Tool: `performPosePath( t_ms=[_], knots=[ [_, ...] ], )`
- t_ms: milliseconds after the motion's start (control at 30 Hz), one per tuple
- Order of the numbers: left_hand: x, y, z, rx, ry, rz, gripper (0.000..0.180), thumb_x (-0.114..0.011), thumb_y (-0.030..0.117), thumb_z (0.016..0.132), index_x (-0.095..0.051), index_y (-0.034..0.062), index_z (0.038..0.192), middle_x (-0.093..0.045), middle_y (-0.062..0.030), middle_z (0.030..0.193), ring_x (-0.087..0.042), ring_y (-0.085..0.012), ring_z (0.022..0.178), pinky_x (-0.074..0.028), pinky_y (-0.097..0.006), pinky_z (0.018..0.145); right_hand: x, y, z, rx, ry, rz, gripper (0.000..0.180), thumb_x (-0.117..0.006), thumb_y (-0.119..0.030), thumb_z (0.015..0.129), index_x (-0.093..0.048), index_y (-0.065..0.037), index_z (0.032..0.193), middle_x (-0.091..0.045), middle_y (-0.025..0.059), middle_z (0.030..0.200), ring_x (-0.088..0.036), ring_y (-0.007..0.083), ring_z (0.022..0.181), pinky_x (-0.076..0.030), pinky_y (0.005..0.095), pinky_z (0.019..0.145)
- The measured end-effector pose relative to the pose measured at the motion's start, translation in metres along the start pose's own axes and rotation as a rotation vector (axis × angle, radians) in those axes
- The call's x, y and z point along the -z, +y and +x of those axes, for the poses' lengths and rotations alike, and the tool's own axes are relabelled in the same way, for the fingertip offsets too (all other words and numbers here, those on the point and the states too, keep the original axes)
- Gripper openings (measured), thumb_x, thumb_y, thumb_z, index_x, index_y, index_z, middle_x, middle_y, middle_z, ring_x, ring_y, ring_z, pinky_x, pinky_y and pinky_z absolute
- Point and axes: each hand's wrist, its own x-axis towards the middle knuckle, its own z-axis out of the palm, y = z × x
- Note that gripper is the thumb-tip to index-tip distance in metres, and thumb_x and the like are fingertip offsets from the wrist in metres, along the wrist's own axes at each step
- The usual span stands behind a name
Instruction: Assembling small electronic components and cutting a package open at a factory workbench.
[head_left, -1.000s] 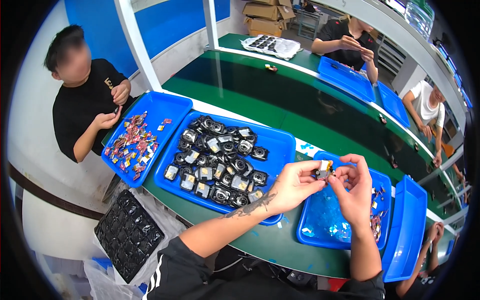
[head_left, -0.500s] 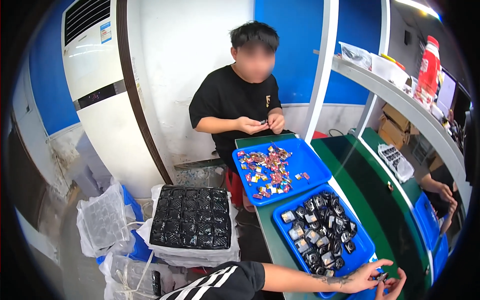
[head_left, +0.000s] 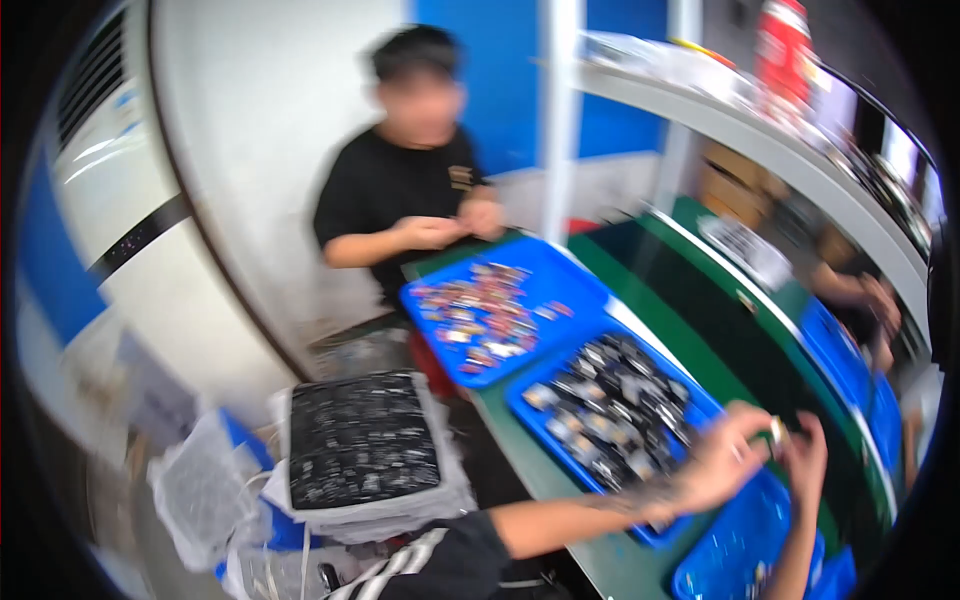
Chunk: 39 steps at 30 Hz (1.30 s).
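Note:
The picture is smeared by motion. My left hand (head_left: 728, 458) reaches in over the near right of the bench, its fingers closed on a small dark part with a pale, goldish side (head_left: 776, 431). Close against it is my right hand (head_left: 806, 458), its fingertips at or beside the part; whether they grip it is blurred. Below the hands lies a blue tray (head_left: 700, 578), its contents hard to make out. Left of my hands, a blue tray (head_left: 525, 408) holds many small black camera-like units (head_left: 625, 400).
Across the bench a person in black (head_left: 385, 190) holds their hands together behind a blue tray (head_left: 590, 290) of small reddish parts. A shelf (head_left: 680, 90) with a red bottle (head_left: 783, 50) overhangs the right. Stacked black moulded trays (head_left: 365, 440) stand at left. Another person's hands (head_left: 880, 310) show far right.
The view has swung, so the scene sits further left. My hands have come up from the lower edge with the small part between them, and more of the nearest blue tray shows.

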Motion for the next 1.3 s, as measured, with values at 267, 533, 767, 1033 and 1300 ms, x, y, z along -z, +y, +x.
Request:
performPosePath(
  t_ms=[267, 533, 767, 1033, 1300],
  knots=[
    [0.128, 0.183, -0.11, -0.974, -0.381, 0.33, 0.015, -0.054, 0.018, 0.093, -0.051, 0.0099, 0.106, -0.057, -0.0079, 0.089, -0.056, -0.0252, 0.076, -0.046, -0.034, 0.062, 0.017, 0.1, 0.063, -0.327, 0.188, -0.414, 0.06, -0.081, -0.004, 0.065, -0.056, 0.007, 0.118, -0.066, 0.0177, 0.097, -0.065, 0.0242, 0.084, -0.051, 0.0338, 0.073],
    [0.1, 0.202, -0.115, -0.841, 0.031, 0.404, 0.02, -0.056, 0.027, 0.093, -0.053, 0.008, 0.099, -0.06, -0.0064, 0.086, -0.055, -0.0221, 0.06, -0.044, -0.032, 0.051, -0.047, 0.015, 0.06, 0.169, 0.033, -0.544, 0.022, -0.065, -0.007, 0.08, -0.064, -0.002, 0.102, -0.066, 0.0155, 0.087, -0.065, 0.0269, 0.079, -0.051, 0.0384, 0.073],
    [0.141, 0.175, -0.138, -1.21, 0.311, -0.028, 0.012, -0.063, 0.01, 0.082, -0.068, -0.0004, 0.084, -0.066, -0.0084, 0.081, -0.065, -0.0184, 0.069, -0.051, -0.029, 0.063, -0.132, -0.038, 0.02, 0.476, -0.275, -0.618, 0.021, -0.071, -0.011, 0.077, -0.067, -0.008, 0.097, -0.062, 0.016, 0.079, -0.062, 0.0367, 0.077, -0.049, 0.0454, 0.069],
    [0.057, -0.094, 0.001, 0.165, 0.245, -0.028, 0.047, -0.047, 0.042, 0.1, -0.049, 0.0027, 0.125, -0.056, -0.004, 0.083, -0.05, -0.0048, 0.066, -0.042, -0.021, 0.053, -0.116, -0.089, -0.007, 0.653, -0.066, -0.437, 0.009, -0.063, 0.0, 0.079, -0.062, -0.002, 0.088, -0.057, 0.0162, 0.077, -0.06, 0.0338, 0.07, -0.046, 0.0409, 0.061],
    [-0.051, -0.057, 0.028, 0.324, -0.239, -0.537, 0.036, -0.044, 0.035, 0.099, -0.052, 0.0027, 0.088, -0.058, -0.0045, 0.068, -0.055, -0.0098, 0.047, -0.042, -0.023, 0.037, -0.02, -0.129, -0.082, 0.716, 0.075, -0.717, 0.01, -0.071, 0.0, 0.081, -0.069, -0.002, 0.09, -0.063, 0.0129, 0.081, -0.062, 0.0293, 0.072, -0.052, 0.0352, 0.065]
  ],
)
